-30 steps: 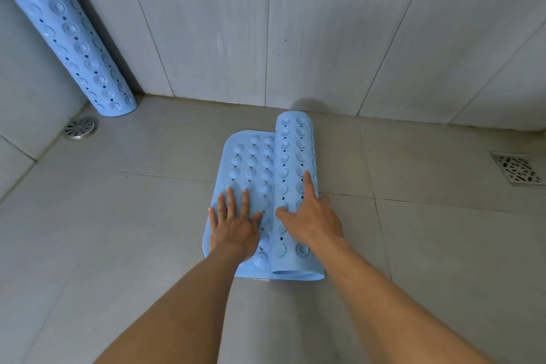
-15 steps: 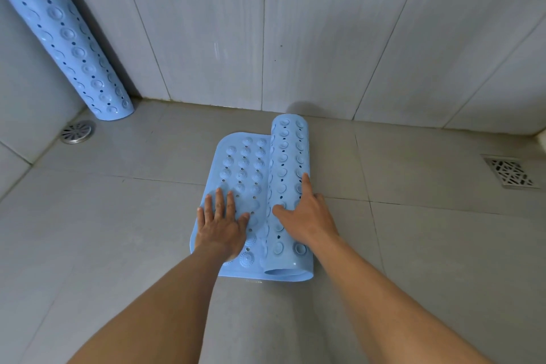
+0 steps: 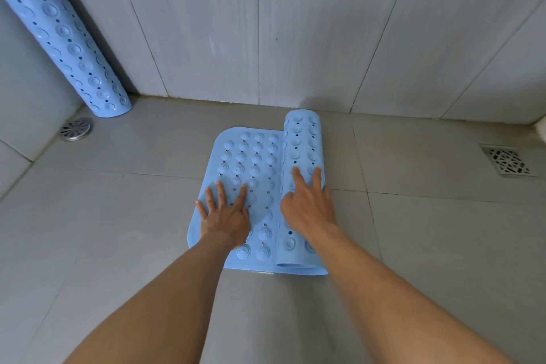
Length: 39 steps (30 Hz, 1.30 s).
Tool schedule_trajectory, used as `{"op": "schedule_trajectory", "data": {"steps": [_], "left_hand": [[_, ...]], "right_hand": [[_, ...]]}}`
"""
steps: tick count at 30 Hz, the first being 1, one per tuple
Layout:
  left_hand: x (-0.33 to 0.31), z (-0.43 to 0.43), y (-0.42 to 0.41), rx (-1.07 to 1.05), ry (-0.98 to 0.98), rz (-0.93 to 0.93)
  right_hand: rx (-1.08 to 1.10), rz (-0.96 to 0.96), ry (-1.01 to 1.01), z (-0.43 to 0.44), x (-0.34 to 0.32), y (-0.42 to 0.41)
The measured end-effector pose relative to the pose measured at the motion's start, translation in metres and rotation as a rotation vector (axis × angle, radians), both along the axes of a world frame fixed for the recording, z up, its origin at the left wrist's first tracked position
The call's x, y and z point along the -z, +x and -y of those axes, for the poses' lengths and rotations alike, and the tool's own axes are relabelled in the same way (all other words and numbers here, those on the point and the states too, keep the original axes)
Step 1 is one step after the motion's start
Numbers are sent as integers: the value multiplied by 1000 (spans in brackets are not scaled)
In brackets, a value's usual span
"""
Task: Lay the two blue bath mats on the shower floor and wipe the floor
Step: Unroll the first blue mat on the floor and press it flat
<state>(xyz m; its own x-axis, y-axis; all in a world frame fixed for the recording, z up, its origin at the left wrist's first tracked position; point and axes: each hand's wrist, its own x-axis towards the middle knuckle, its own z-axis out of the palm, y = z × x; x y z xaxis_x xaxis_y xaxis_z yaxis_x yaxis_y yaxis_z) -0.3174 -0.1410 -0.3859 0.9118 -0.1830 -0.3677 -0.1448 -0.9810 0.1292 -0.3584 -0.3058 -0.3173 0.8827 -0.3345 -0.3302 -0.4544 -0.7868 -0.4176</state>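
In the upper left of the frame a rolled blue mat leans in the corner where the two tiled walls meet, its lower end resting on the shower floor; just below that end, at the left edge, sits a round metal drain set into the floor tiles. Near the middle of the frame lies the second blue mat, partly unrolled; its flat part spreads to the left, studded with round bumps and small holes, and its far rounded corner points toward the back wall. The left hand lies flat on this unrolled part, palm down, fingers spread and extended, gripping nothing; the forearm runs down to the lower left of the frame. Just to its right the rest of the mat remains as a roll, lying lengthwise toward the back wall and touching the flat part along its whole side. The right hand rests on top of this roll with fingers stretched forward and loosely parted, pressing rather than clutching; whether the thumb hooks under the roll's edge is hard to make out. At the right edge of the frame a square patterned drain sits in the floor, well apart from the mat.
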Motion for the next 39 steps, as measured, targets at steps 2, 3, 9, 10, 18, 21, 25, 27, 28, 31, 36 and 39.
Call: {"op": "schedule_trajectory", "data": {"steps": [2, 3, 9, 10, 18, 21, 25, 27, 28, 31, 36, 39], "left_hand": [[0, 3, 0, -8, 8, -15], [-1, 4, 0, -14, 13, -29], [-6, 25, -3, 58, -14, -21], [-7, 29, -4, 89, -26, -25], [-3, 44, -10, 89, 48, -125], [-2, 48, -10, 78, 52, -122], [-7, 52, -6, 53, 67, -168], [-11, 58, -5, 37, 50, -156], [-14, 63, -7, 45, 30, -129], [-19, 85, -10, 137, -34, -63], [-9, 116, -20, 103, -19, -59], [-10, 125, -22, 109, -14, -19]], "right_hand": [[16, 9, -27, 3, 4, 2], [11, 12, -52, 4, 6, 2], [6, 17, -65, 23, 9, -2], [14, 25, -49, 27, 8, -3], [6, 50, 85, 64, 2, -15], [-13, 43, 95, 72, 4, -14], [6, 26, 80, 72, 11, -13], [-38, 38, -12, 72, 13, -15], [-65, 39, -49, 73, 13, -16], [-49, 53, -81, 79, 10, -18], [42, 75, -79, 101, 14, -27], [116, 114, -44, 117, 17, -38]]}}
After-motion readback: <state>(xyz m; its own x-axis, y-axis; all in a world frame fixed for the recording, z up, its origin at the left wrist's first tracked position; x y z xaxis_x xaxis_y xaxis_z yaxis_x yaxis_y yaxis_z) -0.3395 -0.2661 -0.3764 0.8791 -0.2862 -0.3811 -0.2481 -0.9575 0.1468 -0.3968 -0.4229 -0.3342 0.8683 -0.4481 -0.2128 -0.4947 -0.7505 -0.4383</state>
